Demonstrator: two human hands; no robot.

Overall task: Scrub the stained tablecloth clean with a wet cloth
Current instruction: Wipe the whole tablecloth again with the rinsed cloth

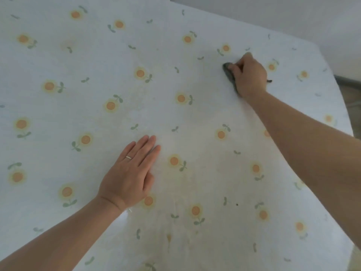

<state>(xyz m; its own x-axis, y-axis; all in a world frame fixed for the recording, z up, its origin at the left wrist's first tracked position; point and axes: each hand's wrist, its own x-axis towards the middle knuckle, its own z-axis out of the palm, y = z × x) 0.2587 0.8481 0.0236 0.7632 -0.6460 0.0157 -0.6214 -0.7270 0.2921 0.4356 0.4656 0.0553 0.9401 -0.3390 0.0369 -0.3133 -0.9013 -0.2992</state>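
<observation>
Left hand (130, 173) lies flat on the tablecloth (78, 61), fingers straight, ringed; right hand (249, 76), arm outstretched, grips the dark cloth (229, 73), fingers curled.

The tablecloth (97, 55) is a thin white sheet, smooth and mostly matt, with printed orange flowers. A small bright sheen shows on it beside the left wrist, and faint yellowish staining dulls the near middle. The cloth (228, 72) is dark grey fabric, crumpled and rough-looking. The ring (128, 157) is smooth, silvery, slightly glossy metal. The wall (293, 16) is matt white.
</observation>
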